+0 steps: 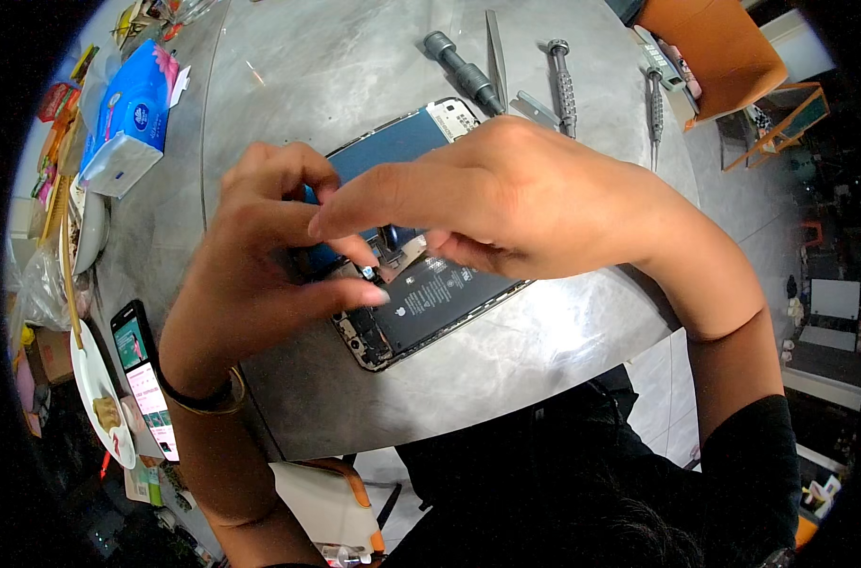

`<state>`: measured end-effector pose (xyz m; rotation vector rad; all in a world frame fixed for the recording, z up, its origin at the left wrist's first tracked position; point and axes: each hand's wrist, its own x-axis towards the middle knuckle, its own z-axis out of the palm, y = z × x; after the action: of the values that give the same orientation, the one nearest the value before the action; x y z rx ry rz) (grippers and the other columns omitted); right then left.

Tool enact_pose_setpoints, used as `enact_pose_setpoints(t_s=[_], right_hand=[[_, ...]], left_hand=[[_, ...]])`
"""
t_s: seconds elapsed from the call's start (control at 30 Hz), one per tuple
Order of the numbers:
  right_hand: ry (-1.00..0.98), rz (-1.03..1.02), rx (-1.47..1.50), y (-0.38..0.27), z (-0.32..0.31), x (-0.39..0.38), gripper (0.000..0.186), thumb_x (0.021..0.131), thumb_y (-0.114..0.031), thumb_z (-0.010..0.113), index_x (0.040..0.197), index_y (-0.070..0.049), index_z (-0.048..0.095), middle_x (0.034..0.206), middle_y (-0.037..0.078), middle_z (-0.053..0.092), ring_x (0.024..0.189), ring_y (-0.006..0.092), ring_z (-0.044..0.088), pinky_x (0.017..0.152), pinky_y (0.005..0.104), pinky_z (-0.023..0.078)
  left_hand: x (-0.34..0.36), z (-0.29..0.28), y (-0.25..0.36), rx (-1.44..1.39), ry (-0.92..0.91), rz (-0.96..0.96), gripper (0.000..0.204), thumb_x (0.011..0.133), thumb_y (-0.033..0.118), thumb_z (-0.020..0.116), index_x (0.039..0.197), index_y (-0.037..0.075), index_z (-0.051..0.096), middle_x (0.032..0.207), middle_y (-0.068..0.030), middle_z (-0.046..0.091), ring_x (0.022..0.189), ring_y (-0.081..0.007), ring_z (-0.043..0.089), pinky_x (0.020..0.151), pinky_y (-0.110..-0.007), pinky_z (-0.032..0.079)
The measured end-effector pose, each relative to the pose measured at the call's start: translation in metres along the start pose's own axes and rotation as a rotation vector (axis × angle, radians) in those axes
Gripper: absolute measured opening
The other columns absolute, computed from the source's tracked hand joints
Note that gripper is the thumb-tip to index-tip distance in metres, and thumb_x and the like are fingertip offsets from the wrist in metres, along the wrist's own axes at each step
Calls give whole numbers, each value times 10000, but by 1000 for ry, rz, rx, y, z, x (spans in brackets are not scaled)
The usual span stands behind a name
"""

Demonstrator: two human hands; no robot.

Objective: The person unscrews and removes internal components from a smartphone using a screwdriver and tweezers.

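Observation:
An opened smartphone (449, 308) lies at a slant on the table, its black battery and inner parts showing. Behind the battery lies a blue-faced panel (383, 147), partly covered by my hands. My left hand (260, 227) curls over the phone's left side, thumb and index finger bent around a tiny spot with a pale blue-white bit between them. From the right, my right hand (487, 199) reaches across with its index finger toward the left hand. Its lower fingertips are at a small silvery flex part (404, 260) just above the battery. Their exact grip is partly hidden.
Behind the phone lie a dark grey screwdriver handle (464, 71), tweezers (495, 57), and a metal screwdriver (563, 90). A thinner driver (656, 104) is further right. Left stand a blue tissue pack (127, 123), a lit phone (146, 379) and a white plate (94, 398).

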<state>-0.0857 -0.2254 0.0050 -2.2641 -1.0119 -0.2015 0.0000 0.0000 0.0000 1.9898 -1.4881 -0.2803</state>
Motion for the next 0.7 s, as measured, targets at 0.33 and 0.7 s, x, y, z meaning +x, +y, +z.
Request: enact_pose_setpoints(t_s=[0.33,0.7], right_hand=[[31,43,45,0,2,0,481,683,30,617,1143,-95,547,689,167,626,630,373,620,543,448,475],[14,125,101,6,-11,-2,420,694,45,614,1094,-79,582,671,165,615,647,364,621,568,435,465]], left_hand=[[4,15,8,33,131,45,294,582,166,806,806,138,617,958,-53,560,946,-253,493,883,-375,321],[8,13,11,108,71,0,213,606,147,761,745,161,600,911,-34,558,906,-248,486,881,-362,303]])
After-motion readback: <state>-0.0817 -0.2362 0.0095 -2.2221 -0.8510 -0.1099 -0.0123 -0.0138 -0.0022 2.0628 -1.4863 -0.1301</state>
